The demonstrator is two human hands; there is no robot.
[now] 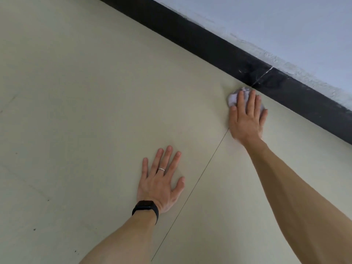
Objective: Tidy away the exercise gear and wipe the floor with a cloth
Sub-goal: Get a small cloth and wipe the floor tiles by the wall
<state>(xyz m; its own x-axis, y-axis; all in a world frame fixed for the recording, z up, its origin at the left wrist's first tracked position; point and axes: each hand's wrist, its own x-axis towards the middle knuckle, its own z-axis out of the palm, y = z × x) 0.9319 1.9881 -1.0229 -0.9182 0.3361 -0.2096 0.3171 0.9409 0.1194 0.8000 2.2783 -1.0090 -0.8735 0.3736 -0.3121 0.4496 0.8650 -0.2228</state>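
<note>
- Wiping looks to be the step in hand: the right hand [246, 117] lies flat, fingers straight and close together, pressing a small pale cloth [233, 99] onto the floor [85, 92].
- Cloth sits at the far right, bunched under the fingers and just beside the black skirting [219, 46], likely to catch dirt along the wall edge.
- Left hand [162, 180] rests nearer and to the left, fingers spread and flat on the floor, holding nothing; it probably props the person's weight while the other arm reaches out.
- Thin floor seam [200, 178] runs between the two hands.
- Exercise gear is nowhere in view, so tidying cannot be judged.
</note>
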